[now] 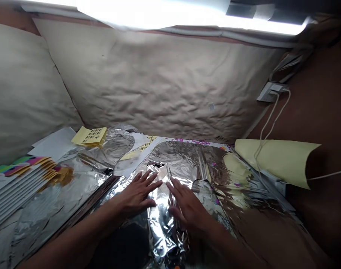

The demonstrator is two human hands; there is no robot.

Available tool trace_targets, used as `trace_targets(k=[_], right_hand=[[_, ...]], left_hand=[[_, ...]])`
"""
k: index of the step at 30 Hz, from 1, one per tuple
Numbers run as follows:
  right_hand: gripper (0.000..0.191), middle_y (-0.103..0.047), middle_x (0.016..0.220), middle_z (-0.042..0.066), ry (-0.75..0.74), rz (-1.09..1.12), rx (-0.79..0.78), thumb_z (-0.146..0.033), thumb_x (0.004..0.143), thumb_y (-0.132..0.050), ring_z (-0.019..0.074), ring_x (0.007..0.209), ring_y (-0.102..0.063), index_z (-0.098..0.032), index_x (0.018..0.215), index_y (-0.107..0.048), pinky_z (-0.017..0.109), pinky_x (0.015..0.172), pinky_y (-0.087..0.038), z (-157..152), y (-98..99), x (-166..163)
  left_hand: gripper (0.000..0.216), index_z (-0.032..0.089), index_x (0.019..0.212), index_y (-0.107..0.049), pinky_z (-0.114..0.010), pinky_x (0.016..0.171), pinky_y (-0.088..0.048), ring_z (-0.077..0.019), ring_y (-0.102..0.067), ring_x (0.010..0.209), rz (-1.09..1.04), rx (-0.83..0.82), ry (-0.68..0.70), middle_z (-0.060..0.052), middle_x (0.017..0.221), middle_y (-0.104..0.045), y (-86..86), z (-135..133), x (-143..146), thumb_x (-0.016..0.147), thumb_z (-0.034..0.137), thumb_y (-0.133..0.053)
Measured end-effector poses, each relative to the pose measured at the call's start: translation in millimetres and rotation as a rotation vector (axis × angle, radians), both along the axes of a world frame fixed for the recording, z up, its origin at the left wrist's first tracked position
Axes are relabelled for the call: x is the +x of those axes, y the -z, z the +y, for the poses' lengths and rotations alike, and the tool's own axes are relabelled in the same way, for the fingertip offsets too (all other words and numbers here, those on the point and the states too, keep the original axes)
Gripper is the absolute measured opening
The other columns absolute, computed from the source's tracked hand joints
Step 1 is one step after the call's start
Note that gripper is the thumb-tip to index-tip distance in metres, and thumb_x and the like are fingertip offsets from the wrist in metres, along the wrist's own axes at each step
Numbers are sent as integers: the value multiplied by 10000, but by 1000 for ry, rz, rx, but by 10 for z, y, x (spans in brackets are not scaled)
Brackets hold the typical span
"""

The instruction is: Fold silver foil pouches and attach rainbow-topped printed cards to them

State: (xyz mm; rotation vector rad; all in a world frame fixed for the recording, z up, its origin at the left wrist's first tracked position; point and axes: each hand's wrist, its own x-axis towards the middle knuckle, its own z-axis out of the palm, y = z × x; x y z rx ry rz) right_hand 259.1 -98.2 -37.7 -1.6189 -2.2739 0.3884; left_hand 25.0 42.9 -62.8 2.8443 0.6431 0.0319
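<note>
A narrow strip of shiny silver foil [160,220] runs toward me down the middle of the foil-covered table [181,153]. My left hand [141,189] lies flat with its fingers spread, the fingertips at the strip's left side. On the other side, my right hand [187,203] rests with fingers stretched out along the strip's right edge. Neither hand grips anything that I can see. Between the two hands the foil shows a bright, pale reflection. The strip's near end is crumpled.
White folded stacks with colourful tops [21,186] lie at the left. Behind them sits a yellow printed pad [89,136]. A curled pale yellow sheet [274,158] is at the right, under white cables from a wall socket [272,92]. Pink bits are scattered at the back.
</note>
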Motion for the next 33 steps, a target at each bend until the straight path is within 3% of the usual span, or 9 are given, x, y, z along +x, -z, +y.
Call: trace_targets(k=[5,9,14,18,21,24,28,30,33], right_hand=[[765,-144,1614,122,13,-92,-111,-556,986,-342,244,1489,-131,-119,1563,-94,455,1205,-116,633,191,12],[788,-128,1617,121,20,-120,-88,-580,980,-331,244,1492,-113,-119,1564,-74,442,1205,-84,651,350,26],[739,-134,1623,80,3,-160,-94,-603,985,-296,221,1495,-92,-191,1567,-100,443,1202,-73,643,348,9],[741,-139,1621,79,16,-176,-90,-587,979,-338,230,1494,-100,-180,1563,-133,458,1202,-95,688,306,-15],[653,-141,1620,73,-5,-156,-24,-448,996,-378,241,1493,-104,-186,1558,-175,463,1199,-129,575,205,7],[526,-203,1611,14,-177,-120,-14,-330,1013,-352,234,1489,-132,-261,1530,-284,457,1202,-136,251,79,74],[625,-254,1593,21,-385,-71,-199,-511,976,-449,292,1466,-218,-300,1534,-265,504,1191,-164,-231,22,129],[675,-217,1601,26,-376,-60,-247,-567,958,-462,308,1468,-203,-310,1540,-237,522,1188,-164,-356,43,118],[672,-210,1602,21,-337,-59,-259,-571,958,-458,310,1470,-193,-324,1540,-228,535,1186,-168,-390,64,85]], left_hand=[[754,382,1530,-168,-636,1136,-122,-388,-103,1478,-4,19,-72,-74,1622,-139,-19,-43,-96,891,701,-410],[734,382,1529,-196,-624,1140,-128,-389,-149,1470,19,16,-126,-71,1621,-153,-65,-92,-174,897,707,-380],[747,302,1513,-308,-573,1167,-108,-355,-207,1464,-19,53,-154,-109,1586,-283,-113,-104,-68,887,687,-442],[844,273,1552,-168,-523,1179,-115,-333,-144,1483,-39,47,-131,-112,1616,-179,-45,-77,23,878,733,-383],[870,264,1557,-135,-531,1172,-119,-351,-98,1486,-14,25,-136,-120,1622,-139,11,-63,12,872,761,-335],[866,267,1557,-122,-545,1169,-107,-352,-83,1487,-7,7,-110,-115,1623,-136,2,-56,-29,876,755,-339],[751,317,1530,-239,-561,1162,-115,-342,-198,1467,-39,-5,-3,-91,1603,-243,-46,25,-11,900,690,-408],[626,322,1482,-362,-536,1162,-155,-316,-286,1437,-85,17,-11,-81,1567,-340,-43,118,41,935,622,-416],[683,246,1502,-333,-527,1154,-207,-318,-314,1425,-102,28,-82,-126,1567,-326,-18,287,125,931,605,-443]])
